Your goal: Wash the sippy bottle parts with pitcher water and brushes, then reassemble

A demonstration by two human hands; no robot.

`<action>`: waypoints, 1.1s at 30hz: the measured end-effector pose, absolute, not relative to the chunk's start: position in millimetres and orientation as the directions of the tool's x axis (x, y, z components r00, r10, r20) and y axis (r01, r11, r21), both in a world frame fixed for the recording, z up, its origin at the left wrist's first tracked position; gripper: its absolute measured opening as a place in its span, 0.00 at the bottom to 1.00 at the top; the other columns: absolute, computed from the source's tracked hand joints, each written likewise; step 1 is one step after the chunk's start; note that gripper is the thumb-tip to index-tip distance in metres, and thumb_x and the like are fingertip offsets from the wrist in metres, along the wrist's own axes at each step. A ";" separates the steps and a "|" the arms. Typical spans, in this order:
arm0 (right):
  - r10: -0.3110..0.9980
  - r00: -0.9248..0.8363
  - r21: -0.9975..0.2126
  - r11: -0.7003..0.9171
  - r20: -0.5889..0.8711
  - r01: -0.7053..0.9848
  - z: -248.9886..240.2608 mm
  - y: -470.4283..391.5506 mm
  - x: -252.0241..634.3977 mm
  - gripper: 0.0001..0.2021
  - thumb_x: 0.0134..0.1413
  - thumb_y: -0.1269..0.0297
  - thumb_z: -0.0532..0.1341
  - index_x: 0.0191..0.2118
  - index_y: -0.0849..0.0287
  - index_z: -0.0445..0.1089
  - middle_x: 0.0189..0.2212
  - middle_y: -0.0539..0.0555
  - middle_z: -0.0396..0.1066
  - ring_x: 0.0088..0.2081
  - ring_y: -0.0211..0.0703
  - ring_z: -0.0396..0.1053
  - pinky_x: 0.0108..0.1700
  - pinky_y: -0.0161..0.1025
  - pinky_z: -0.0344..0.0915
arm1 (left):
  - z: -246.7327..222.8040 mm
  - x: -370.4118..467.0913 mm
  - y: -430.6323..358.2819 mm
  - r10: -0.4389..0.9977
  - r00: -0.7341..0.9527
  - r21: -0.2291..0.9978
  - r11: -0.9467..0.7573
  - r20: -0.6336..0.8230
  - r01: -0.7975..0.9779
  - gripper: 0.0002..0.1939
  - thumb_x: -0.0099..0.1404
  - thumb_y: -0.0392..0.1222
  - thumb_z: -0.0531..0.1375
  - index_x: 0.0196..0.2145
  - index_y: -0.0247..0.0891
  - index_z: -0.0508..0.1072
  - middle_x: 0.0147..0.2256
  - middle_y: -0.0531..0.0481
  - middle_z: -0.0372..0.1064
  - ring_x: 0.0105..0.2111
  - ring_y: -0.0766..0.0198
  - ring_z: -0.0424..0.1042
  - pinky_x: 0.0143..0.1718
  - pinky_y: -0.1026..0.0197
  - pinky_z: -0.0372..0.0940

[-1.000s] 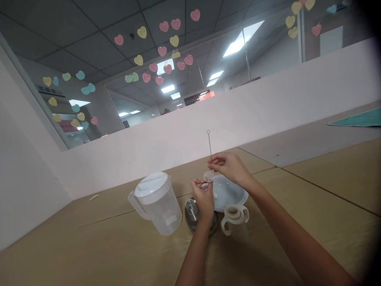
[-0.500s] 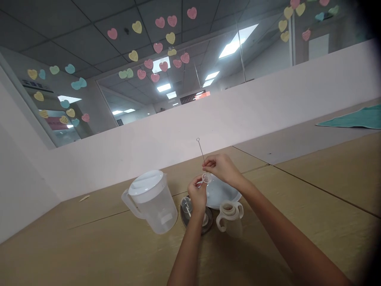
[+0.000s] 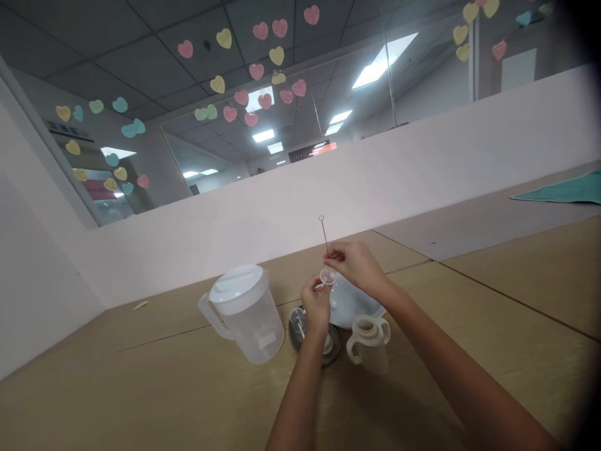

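My left hand (image 3: 317,304) is closed around a small clear round bottle part (image 3: 327,276), held up with its rim towards me. My right hand (image 3: 351,263) pinches a thin wire straw brush (image 3: 324,233) just above it. The brush stands nearly upright, loop end on top; its lower end goes down into the clear part, and its bristles cannot be made out. Below my right forearm stands an uncapped, cloudy baby bottle (image 3: 370,351) with two handles. Partly hidden under my left wrist, a round metal tray (image 3: 332,358) holds a clear cap (image 3: 298,320) and a small white piece.
A lidded translucent pitcher (image 3: 253,322) stands left of the tray. Behind my hands is a pale, rounded bowl-like thing (image 3: 354,304). A small wooden stick (image 3: 140,305) lies far left, and a teal cloth (image 3: 563,189) far right. A low white wall (image 3: 235,219) bounds the table's back.
The view has shifted slightly, so everything sits a little further right. The brush is more upright, and the clear part's rim is turned more towards me. Both hands keep their holds.
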State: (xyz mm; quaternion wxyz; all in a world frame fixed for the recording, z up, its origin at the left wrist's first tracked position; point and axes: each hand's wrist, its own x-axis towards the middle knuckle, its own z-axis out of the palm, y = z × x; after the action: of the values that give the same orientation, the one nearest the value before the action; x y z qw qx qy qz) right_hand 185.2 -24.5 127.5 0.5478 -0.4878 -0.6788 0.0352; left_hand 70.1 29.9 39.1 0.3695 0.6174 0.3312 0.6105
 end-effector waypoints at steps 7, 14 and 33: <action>0.695 0.048 -0.514 0.482 0.718 0.709 128.0 -28.5 191.7 0.03 0.45 0.72 0.59 0.25 0.59 0.70 0.23 0.50 0.72 0.27 0.36 0.69 0.30 0.31 0.60 | 38.5 71.6 26.1 0.880 0.016 0.880 -0.474 0.474 -0.019 0.14 0.52 0.45 0.61 0.34 0.33 0.75 0.34 0.45 0.73 0.32 0.63 0.69 0.36 0.63 0.62; 0.733 0.023 -0.570 0.509 0.680 0.645 129.3 -29.7 191.7 0.03 0.43 0.72 0.60 0.24 0.59 0.69 0.23 0.50 0.72 0.28 0.36 0.70 0.30 0.30 0.62 | 39.1 71.1 25.9 0.887 -0.017 0.884 -0.461 0.461 -0.075 0.14 0.50 0.45 0.62 0.32 0.32 0.75 0.33 0.45 0.73 0.33 0.63 0.69 0.37 0.62 0.62; 0.769 -0.067 -0.548 0.511 0.636 0.662 125.8 -28.4 199.1 0.04 0.42 0.71 0.58 0.22 0.59 0.69 0.21 0.50 0.71 0.25 0.35 0.67 0.26 0.30 0.59 | 48.3 71.1 16.6 0.938 0.072 0.914 -0.312 0.340 -0.260 0.14 0.47 0.40 0.63 0.33 0.32 0.74 0.32 0.46 0.74 0.32 0.64 0.70 0.36 0.63 0.62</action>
State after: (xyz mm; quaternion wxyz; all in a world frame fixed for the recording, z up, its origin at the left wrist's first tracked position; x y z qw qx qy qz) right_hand 199.1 -28.4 125.8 0.4746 -0.4914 -0.7282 0.0560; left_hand 71.1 16.6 48.3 0.4955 0.5391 0.3141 0.6043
